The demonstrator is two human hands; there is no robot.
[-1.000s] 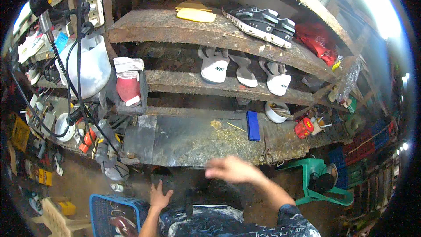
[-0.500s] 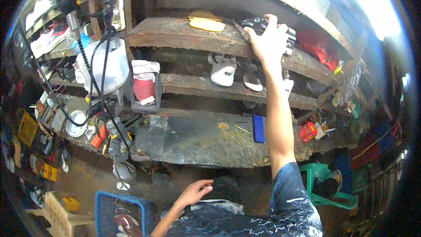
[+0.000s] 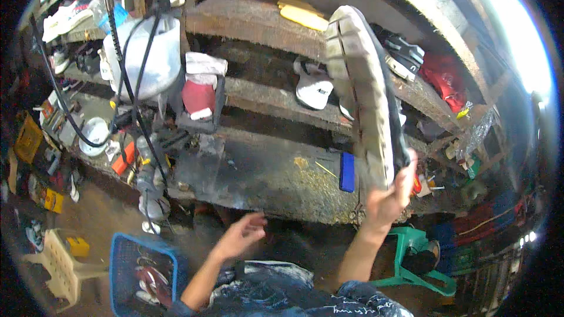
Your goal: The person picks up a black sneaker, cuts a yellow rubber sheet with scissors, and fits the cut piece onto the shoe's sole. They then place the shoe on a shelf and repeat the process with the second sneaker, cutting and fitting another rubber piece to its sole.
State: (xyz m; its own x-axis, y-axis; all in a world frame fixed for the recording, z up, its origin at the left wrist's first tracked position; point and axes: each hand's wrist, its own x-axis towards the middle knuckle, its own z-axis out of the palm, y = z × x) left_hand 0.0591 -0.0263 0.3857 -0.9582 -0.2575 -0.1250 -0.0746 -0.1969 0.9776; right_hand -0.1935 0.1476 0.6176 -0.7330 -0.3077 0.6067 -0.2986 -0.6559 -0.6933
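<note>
Wooden shelves [image 3: 258,26] rise behind the worn desk [image 3: 264,179]. Above the desk a shoe [image 3: 364,94] is held upright, pale sole facing the camera, its lower end clenched in the right hand [image 3: 390,196]. The left hand [image 3: 241,236] hovers spread and empty, just above a blue basket [image 3: 138,264].

Rough wooden shelves [image 3: 258,23] stacked against wall, worn workbench [image 3: 264,176] below, dirt floor [image 3: 100,217], green plastic stool [image 3: 423,258] right, strong daylight upper right.
</note>
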